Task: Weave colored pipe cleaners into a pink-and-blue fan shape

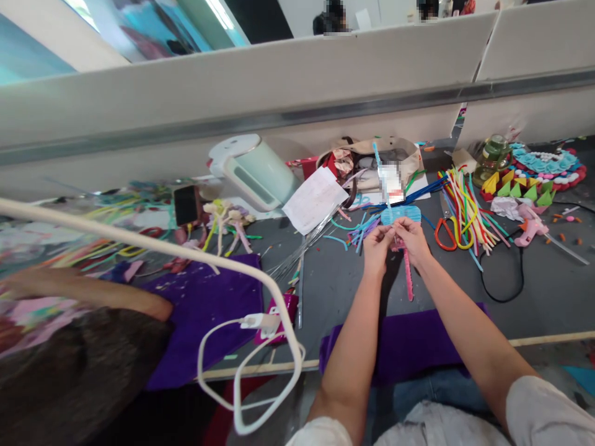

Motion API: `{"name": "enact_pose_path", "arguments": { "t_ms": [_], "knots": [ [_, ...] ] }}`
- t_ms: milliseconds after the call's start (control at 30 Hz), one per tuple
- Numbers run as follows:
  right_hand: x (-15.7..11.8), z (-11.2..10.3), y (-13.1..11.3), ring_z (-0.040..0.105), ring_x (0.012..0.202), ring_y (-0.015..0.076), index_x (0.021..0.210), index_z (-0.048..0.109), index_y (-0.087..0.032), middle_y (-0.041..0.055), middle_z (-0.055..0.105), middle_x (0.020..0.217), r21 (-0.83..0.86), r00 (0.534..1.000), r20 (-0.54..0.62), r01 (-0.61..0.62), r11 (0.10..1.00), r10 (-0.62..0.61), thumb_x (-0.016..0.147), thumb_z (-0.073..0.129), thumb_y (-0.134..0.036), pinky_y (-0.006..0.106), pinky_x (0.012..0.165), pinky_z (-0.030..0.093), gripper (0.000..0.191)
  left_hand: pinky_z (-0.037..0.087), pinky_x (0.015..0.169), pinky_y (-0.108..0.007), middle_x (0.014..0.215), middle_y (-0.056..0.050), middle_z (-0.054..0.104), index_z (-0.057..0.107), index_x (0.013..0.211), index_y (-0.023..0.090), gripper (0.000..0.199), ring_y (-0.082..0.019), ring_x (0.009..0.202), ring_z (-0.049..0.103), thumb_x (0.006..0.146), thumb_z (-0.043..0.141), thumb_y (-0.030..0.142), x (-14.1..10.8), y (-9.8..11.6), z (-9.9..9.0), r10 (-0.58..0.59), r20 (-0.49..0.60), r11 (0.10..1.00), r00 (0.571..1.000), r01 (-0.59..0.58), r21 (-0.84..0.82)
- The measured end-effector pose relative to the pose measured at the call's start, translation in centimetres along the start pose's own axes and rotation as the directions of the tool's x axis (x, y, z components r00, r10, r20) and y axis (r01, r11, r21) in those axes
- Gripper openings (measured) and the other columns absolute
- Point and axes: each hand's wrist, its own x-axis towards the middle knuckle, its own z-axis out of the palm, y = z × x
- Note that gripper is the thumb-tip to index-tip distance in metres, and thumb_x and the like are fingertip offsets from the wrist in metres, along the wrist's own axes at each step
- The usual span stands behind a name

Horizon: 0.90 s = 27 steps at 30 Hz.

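Note:
My left hand (379,244) and my right hand (411,238) meet fingertip to fingertip above the dark table, both closed in a pinch. Between them is pipe cleaner work: a light blue pipe cleaner (377,160) sticks up past the fingers, and a pink pipe cleaner (408,279) hangs below. The exact spot gripped is hidden by the fingers. Just behind the hands shows a striped blue piece (411,214). Purple and blue pipe cleaner pieces (365,230) lie to the left, and orange-handled scissors (445,235) rest to the right.
Many coloured pipe cleaners (469,210) are bundled at right, near a pink glue gun (530,226) and a glass jar (493,155). A pale green appliance (260,173) stands behind. A white cable (186,251) crosses the left foreground; a co-worker's arm (93,288) is beyond it.

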Motion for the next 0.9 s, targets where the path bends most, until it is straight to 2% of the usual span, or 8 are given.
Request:
{"name": "enact_pose_path", "arguments": {
  "t_ms": [100,200,267,400,533,633,767,900],
  "knots": [
    [0.2,-0.5,-0.2,0.051,0.057,0.0083,0.077,0.061,-0.021,-0.0041,0.058,0.067,-0.1,0.996,-0.041,0.073,0.992,-0.078,0.067,0.074,-0.043,0.021,0.053,0.047,0.027,0.045,0.051,-0.023,0.063,0.001,0.063,0.067,0.077,0.014,0.037,-0.01,0.051,0.055,0.058,0.085,0.039,0.3,0.0,-0.2,-0.013,0.019,1.0,1.0,0.014,-0.021],
    [0.4,-0.9,-0.8,0.057,0.07,0.0101,0.085,0.065,-0.022,-0.0009,0.066,0.083,-0.227,0.971,-0.078,0.202,0.953,-0.225,0.068,0.073,-0.035,0.023,0.065,0.049,0.023,0.04,0.049,-0.022,0.057,0.002,0.058,0.067,0.073,0.014,0.031,-0.008,0.048,0.049,0.061,0.082,0.038,0.5,-0.1,-0.2,0.068,-0.018,0.997,0.998,-0.067,0.038],
    [0.5,-1.0,-1.2,0.058,0.071,0.0106,0.083,0.066,-0.021,-0.0011,0.066,0.082,-0.267,0.963,-0.059,0.237,0.934,-0.261,0.067,0.073,-0.032,0.023,0.068,0.049,0.02,0.038,0.049,-0.022,0.055,0.003,0.056,0.066,0.072,0.014,0.025,-0.008,0.048,0.046,0.067,0.077,0.036,0.4,-0.1,0.0,0.13,-0.042,0.984,0.991,-0.124,0.124],
    [0.7,-1.4,-1.7,0.056,0.06,0.0095,0.073,0.063,-0.019,-0.0011,0.065,0.068,-0.114,0.989,-0.11,0.09,0.989,-0.103,0.068,0.071,-0.035,0.022,0.06,0.046,0.018,0.039,0.054,-0.024,0.06,0.001,0.059,0.066,0.073,0.016,0.014,-0.011,0.053,0.049,0.075,0.068,0.029,0.1,0.0,0.3,0.28,-0.08,0.905,0.957,-0.236,0.355],
    [1.0,-1.7,-1.6,0.053,0.053,0.0081,0.079,0.066,-0.018,0.0001,0.068,0.066,0.005,0.992,-0.126,-0.026,1.0,0.026,0.064,0.073,-0.035,0.021,0.053,0.044,0.025,0.043,0.068,-0.028,0.072,-0.002,0.065,0.067,0.073,0.018,0.01,-0.015,0.069,0.057,0.08,0.064,0.025,-0.2,0.4,0.3,0.48,-0.037,0.738,0.876,-0.381,0.557],
    [1.0,-1.5,-1.2,0.055,0.055,0.0083,0.084,0.066,-0.019,-0.0029,0.066,0.066,-0.08,0.997,-0.06,0.052,0.995,-0.057,0.06,0.078,-0.029,0.021,0.055,0.045,0.029,0.043,0.071,-0.029,0.076,-0.003,0.066,0.068,0.075,0.019,0.012,-0.016,0.072,0.058,0.083,0.063,0.026,-0.4,0.5,0.4,0.524,0.009,0.671,0.852,-0.42,0.611],
    [0.8,-1.3,-0.7,0.063,0.07,0.0143,0.083,0.066,-0.018,0.0008,0.069,0.078,-0.281,0.967,-0.04,0.231,0.931,-0.252,0.068,0.076,-0.038,0.027,0.068,0.05,0.027,0.044,0.069,-0.029,0.076,-0.004,0.066,0.068,0.077,0.019,0.014,-0.016,0.069,0.058,0.085,0.062,0.029,-0.3,0.1,0.5,0.479,0.031,0.704,0.877,-0.405,0.584],
    [0.6,-1.6,-1.1,0.065,0.082,0.0193,0.082,0.069,-0.018,0.0061,0.071,0.09,-0.628,0.903,-0.026,0.318,0.71,-0.428,0.08,0.065,-0.041,0.032,0.078,0.051,0.024,0.047,0.068,-0.029,0.077,-0.004,0.068,0.07,0.082,0.018,0.014,-0.017,0.071,0.061,0.08,0.067,0.032,0.1,-0.2,0.6,0.402,-0.002,0.81,0.916,-0.355,0.467]
  ]
}}
